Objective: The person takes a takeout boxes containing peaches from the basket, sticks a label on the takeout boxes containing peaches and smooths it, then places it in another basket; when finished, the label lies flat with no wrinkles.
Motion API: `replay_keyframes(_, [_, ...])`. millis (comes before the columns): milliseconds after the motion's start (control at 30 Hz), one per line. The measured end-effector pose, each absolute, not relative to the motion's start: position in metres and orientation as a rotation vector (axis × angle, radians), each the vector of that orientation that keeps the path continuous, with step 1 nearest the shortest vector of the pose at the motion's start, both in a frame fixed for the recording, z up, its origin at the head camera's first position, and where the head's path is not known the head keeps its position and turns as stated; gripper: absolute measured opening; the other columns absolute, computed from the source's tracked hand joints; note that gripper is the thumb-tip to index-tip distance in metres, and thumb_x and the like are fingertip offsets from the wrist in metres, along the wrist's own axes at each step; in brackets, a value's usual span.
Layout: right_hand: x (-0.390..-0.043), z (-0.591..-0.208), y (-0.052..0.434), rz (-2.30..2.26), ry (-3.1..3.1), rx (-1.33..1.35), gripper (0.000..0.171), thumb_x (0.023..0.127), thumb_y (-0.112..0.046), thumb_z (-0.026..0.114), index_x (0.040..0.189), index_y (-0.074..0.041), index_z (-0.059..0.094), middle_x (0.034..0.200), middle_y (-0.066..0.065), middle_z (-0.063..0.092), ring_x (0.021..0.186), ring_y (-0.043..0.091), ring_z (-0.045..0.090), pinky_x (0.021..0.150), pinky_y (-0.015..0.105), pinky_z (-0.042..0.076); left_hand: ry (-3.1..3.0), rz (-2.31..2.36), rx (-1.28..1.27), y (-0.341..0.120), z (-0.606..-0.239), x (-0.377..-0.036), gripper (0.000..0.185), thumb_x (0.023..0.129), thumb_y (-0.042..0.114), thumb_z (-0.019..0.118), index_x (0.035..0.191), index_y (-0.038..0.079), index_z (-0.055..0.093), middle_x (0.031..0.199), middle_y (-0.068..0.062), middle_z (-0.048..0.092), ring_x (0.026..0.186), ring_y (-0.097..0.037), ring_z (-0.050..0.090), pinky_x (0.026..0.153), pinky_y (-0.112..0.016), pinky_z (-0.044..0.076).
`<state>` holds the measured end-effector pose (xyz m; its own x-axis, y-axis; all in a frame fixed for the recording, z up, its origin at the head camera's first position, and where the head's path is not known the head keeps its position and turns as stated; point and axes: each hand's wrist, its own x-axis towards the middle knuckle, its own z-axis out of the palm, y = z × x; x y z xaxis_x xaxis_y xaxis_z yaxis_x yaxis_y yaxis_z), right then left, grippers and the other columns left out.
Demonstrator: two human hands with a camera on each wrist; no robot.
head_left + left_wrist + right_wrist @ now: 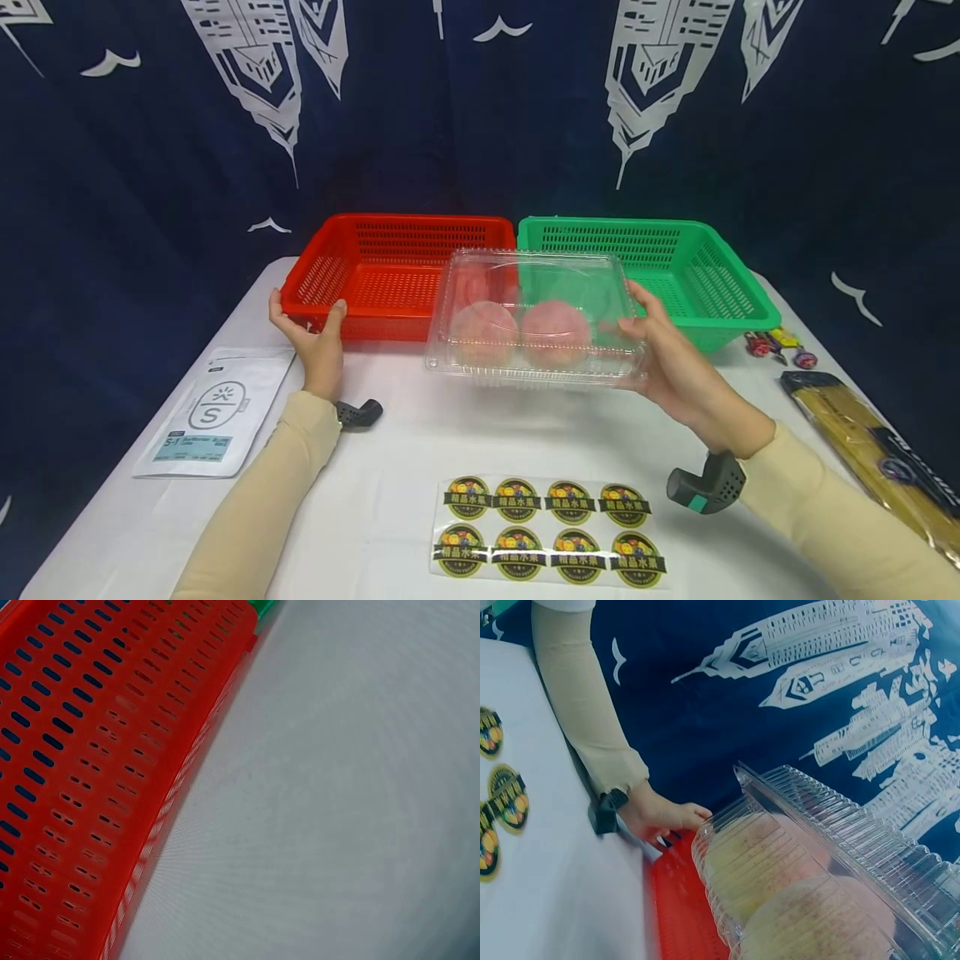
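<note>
A clear plastic clamshell box [534,321] with two pink peaches [555,333] inside hangs just above the white table, in front of the two baskets. My right hand [660,354] grips its right end, thumb on top. The right wrist view shows the ribbed box [832,877] close up with the fruit [810,922] inside. My left hand [313,333] holds the front left corner of the red basket [390,275], thumb over the rim. The left wrist view shows only the red basket's slotted wall [97,750] and the table.
A green basket [675,271] stands right of the red one. A sheet of round fruit stickers [546,529] lies near the front edge. A white pouch [213,412] lies at the left, wrapped candies [780,346] and a long dark packet [870,437] at the right.
</note>
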<state>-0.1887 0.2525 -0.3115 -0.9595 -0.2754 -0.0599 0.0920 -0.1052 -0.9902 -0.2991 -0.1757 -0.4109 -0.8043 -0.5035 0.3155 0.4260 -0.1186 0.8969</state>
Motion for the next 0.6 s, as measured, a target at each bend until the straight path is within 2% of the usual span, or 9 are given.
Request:
replay_keyframes(67, [-0.185,-0.314,0.253,-2.157,1.911,-0.209,0.083,0.109,-0.023,0.042,0.172,-0.038,-0.011,0.176,0.027,0.006,0.157,0.054,0.020,0.114,0.060,0.047,-1.540,-1.977,0.085,-0.176,-0.411,-0.299,0.099,0.098,0.011,0.072,0.170,0.024,0.005,0.174,0.001,0.017,0.158,-0.016,0.024,0.125,-0.021,0.029])
replay_keyframes(133, [-0.181,-0.317,0.255,-2.156,1.914,-0.212,0.083,0.109,-0.023,0.042,0.172,-0.037,-0.010,0.176,0.027,0.006,0.156,0.054,0.021,0.107,0.052,0.054,-1.527,-1.983,0.079,-0.176,-0.411,-0.300,0.099,0.098,0.010,0.072,0.170,0.024,0.006,0.174,0.000,0.018,0.157,-0.016,0.026,0.124,-0.021,0.030])
replay_keyframes(233, [-0.176,-0.321,0.257,-2.148,1.925,-0.201,0.082,0.109,-0.024,0.042,0.172,-0.038,-0.009,0.175,0.026,0.008,0.155,0.052,0.023,0.107,0.050,0.054,-1.511,-1.986,0.074,-0.177,-0.412,-0.301,0.099,0.097,0.009,0.072,0.170,0.024,0.006,0.173,0.000,0.019,0.157,-0.017,0.027,0.123,-0.021,0.031])
replay_keyframes(300, [-0.173,-0.324,0.259,-2.139,1.943,-0.191,0.081,0.109,-0.024,0.041,0.172,-0.039,-0.007,0.174,0.026,0.011,0.153,0.049,0.028,0.098,0.039,0.056,-1.507,-1.985,0.075,-0.177,-0.412,-0.302,0.099,0.097,0.009,0.072,0.169,0.024,0.006,0.173,0.000,0.019,0.156,-0.017,0.028,0.123,-0.021,0.032])
replay_keyframes(433, [-0.167,-0.328,0.263,-2.116,1.973,-0.180,0.079,0.110,-0.023,0.040,0.172,-0.039,-0.006,0.174,0.027,0.012,0.145,0.039,0.041,0.099,0.044,0.054,-1.505,-1.988,0.078,-0.176,-0.411,-0.301,0.099,0.097,0.010,0.072,0.169,0.024,0.006,0.173,0.000,0.019,0.155,-0.017,0.028,0.124,-0.023,0.032])
replay_keyframes(600, [-0.161,-0.336,0.267,-2.072,2.019,-0.177,0.077,0.108,-0.021,0.039,0.170,-0.038,-0.004,0.174,0.025,0.018,0.127,0.018,0.060,0.097,0.048,0.052,-1.509,-1.991,0.088,-0.175,-0.410,-0.299,0.098,0.097,0.010,0.072,0.169,0.024,0.007,0.173,0.000,0.019,0.156,-0.017,0.028,0.125,-0.025,0.032])
